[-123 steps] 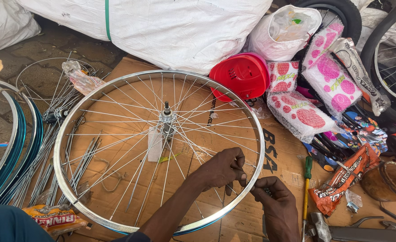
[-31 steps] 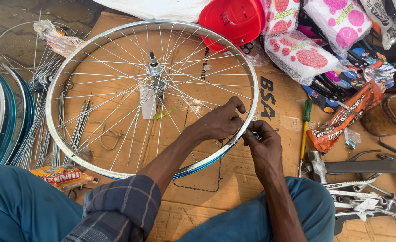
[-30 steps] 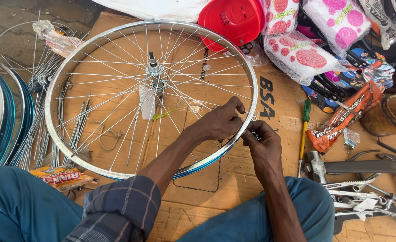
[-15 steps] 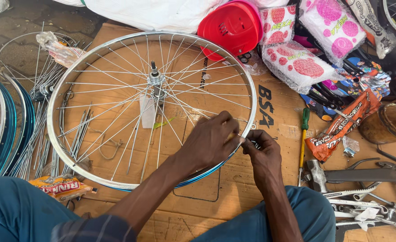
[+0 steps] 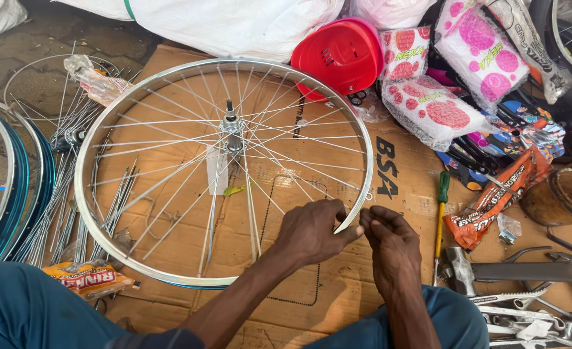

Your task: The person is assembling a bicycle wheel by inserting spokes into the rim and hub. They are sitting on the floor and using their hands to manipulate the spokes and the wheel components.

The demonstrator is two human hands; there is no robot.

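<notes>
1. The wheel (image 5: 224, 171) lies flat on the cardboard (image 5: 337, 297), its hub (image 5: 232, 126) at the middle
2. Both hands meet at the rim's near right edge: left hand (image 5: 312, 231) on the rim, right hand (image 5: 389, 242) just beside it
3. Left of the wheel lie loose spokes (image 5: 59, 194) and more rims (image 5: 14, 187)
4. Behind it sits a helmet (image 5: 341, 55)
5. To the right lie a screwdriver (image 5: 441, 220), then a hammer (image 5: 493, 271)

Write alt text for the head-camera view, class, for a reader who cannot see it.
A person's left hand and right hand meet at the near edge of a silver spoked bicycle wheel rim lying flat on brown cardboard. A green-handled screwdriver and a red plastic cover lie nearby.
</notes>
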